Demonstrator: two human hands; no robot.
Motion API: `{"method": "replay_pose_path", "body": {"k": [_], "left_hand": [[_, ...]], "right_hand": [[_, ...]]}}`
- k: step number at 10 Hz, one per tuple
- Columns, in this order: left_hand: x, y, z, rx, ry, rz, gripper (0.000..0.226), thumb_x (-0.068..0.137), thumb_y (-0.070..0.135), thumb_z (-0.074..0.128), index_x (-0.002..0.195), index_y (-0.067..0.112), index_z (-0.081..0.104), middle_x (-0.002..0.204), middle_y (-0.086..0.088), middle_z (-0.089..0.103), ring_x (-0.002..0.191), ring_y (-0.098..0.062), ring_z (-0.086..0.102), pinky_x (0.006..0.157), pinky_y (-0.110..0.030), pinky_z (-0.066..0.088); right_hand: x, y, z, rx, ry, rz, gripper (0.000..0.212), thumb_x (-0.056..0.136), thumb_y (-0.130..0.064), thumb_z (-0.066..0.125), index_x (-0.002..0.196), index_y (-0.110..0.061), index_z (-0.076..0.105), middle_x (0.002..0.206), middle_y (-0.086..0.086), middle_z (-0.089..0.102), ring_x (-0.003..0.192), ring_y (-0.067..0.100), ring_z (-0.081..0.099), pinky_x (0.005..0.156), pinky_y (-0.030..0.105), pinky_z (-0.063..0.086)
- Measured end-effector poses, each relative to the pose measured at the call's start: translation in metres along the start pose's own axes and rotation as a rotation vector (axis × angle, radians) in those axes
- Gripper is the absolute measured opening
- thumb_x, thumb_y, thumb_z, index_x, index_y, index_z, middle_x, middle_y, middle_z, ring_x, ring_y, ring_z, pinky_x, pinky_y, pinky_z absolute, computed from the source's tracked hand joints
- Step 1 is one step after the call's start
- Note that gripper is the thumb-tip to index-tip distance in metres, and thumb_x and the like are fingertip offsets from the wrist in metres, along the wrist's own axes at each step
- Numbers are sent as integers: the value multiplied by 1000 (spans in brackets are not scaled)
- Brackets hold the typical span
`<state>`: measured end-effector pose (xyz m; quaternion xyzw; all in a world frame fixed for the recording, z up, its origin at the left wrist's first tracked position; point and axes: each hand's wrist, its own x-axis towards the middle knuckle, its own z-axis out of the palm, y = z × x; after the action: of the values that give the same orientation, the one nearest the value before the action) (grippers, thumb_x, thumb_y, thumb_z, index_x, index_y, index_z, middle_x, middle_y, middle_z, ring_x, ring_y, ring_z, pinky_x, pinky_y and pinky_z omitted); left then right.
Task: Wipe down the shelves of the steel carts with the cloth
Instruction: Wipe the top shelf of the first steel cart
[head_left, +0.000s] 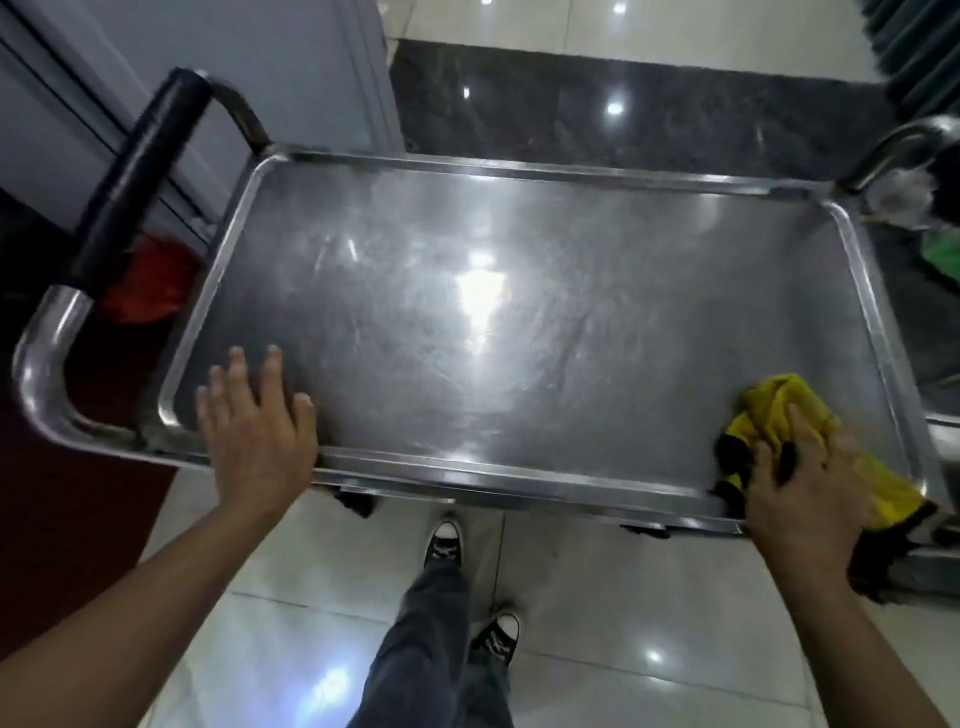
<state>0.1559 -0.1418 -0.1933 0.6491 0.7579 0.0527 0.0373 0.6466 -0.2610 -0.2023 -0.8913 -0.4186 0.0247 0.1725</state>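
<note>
The top shelf (415, 291) of a steel cart fills the middle of the head view, shiny and scratched, with a raised rim. My left hand (257, 434) lies flat with spread fingers over the shelf's near-left rim. A yellow cloth with dark edging (774, 405) is bunched in the near-right corner. My right hand (810, 499) presses down on it with fingers spread, blurred by motion. Part of the cloth hangs over the near rim below my wrist.
A black-gripped steel handle (137, 171) rises at the cart's left end, another steel handle (898, 150) at the right end. Something red (148, 286) lies under the left handle. A second steel surface (945, 431) adjoins on the right. My shoes (444, 543) stand on glossy tiles.
</note>
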Motion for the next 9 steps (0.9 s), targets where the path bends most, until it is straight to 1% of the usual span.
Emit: {"method": "replay_pose_path", "body": {"k": [1, 2, 3, 4, 5, 6, 7, 8, 9], "left_hand": [[-10, -44, -2, -28, -25, -152, 67, 98, 40, 30, 155, 4, 31, 157, -38, 23, 144, -57, 20, 122, -62, 13], [-19, -58, 3, -61, -35, -130, 64, 102, 39, 31, 157, 5, 28, 160, -33, 18, 148, -52, 15, 123, -59, 12], [-20, -68, -2, -286, -11, -206, 61, 102, 30, 42, 158, 11, 27, 164, -22, 15, 150, -44, 18, 122, -58, 23], [-21, -75, -9, -351, -23, -189, 60, 102, 27, 42, 158, 12, 25, 165, -19, 13, 149, -43, 23, 120, -56, 30], [-19, -88, -16, -328, -16, -155, 59, 105, 34, 39, 158, 15, 25, 166, -22, 13, 146, -42, 32, 111, -49, 40], [-17, -92, -18, -315, -20, -171, 59, 105, 40, 35, 157, 14, 27, 165, -23, 16, 142, -42, 40, 104, -46, 47], [-17, -94, -20, -303, -10, -180, 60, 104, 42, 32, 155, 12, 29, 163, -25, 19, 138, -42, 45, 97, -43, 51], [-14, -93, -23, -310, -5, -172, 59, 104, 40, 33, 156, 12, 29, 163, -25, 19, 135, -42, 48, 92, -42, 53], [-7, -93, -26, -324, -18, -215, 58, 105, 39, 32, 156, 13, 27, 164, -25, 15, 131, -43, 53, 88, -44, 57]], "right_hand": [[-13, -40, 14, -3, 29, 58, 69, 92, -51, 37, 151, -14, 42, 156, 28, 33, 141, 49, 32, 117, 61, 25], [-22, -66, 23, 22, -32, -36, 67, 94, -47, 39, 151, -13, 44, 155, 29, 33, 139, 51, 34, 117, 62, 25], [-64, -130, 45, 69, -3, -204, 59, 95, -37, 47, 146, -8, 52, 153, 31, 39, 136, 51, 40, 118, 59, 25], [-91, -170, 56, 89, -11, -360, 54, 95, -33, 51, 142, -8, 57, 151, 30, 43, 137, 50, 42, 120, 58, 24], [-133, -246, 79, 128, -133, -562, 53, 94, -35, 54, 142, -13, 58, 152, 27, 44, 142, 45, 40, 121, 58, 24], [-150, -289, 91, 135, -209, -642, 54, 95, -36, 56, 146, -21, 54, 156, 22, 41, 147, 40, 35, 123, 54, 21], [-174, -350, 110, 137, -318, -741, 54, 99, -40, 55, 152, -31, 46, 162, 14, 33, 152, 33, 26, 126, 50, 15], [-186, -384, 120, 146, -361, -799, 55, 100, -44, 51, 153, -33, 42, 164, 11, 29, 154, 29, 22, 126, 48, 13], [-198, -431, 139, 157, -441, -889, 57, 101, -52, 39, 155, -36, 37, 167, 8, 21, 156, 25, 14, 127, 46, 6]]}}
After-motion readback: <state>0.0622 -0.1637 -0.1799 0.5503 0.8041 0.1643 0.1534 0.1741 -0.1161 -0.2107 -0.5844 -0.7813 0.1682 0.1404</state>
